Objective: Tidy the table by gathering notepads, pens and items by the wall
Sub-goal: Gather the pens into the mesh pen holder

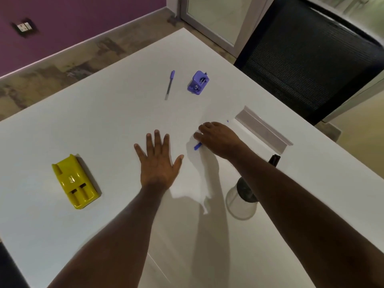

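White table (pixel 104 125), left hand (pixel 157 161) flat.

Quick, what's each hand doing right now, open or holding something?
Left hand: open, flat on the table, fingers spread.
Right hand: fingers curled over a blue pen, gripping it.

- Two bare forearms enter from the bottom of the frame, one from the lower left and one from the lower right; no sleeve shows on either as far as the frame edge.
- The left hand (pixel 156 163), at the centre of the frame, wears no glove, ring or watch; its short, trimmed fingernails show pale at the fingertips.
- The right hand (pixel 218 139), just right of centre, is likewise ungloved, its wrist free of any strap or band.
- Both forearms are slim and unmarked, with no tattoo, bandage or jewellery visible.
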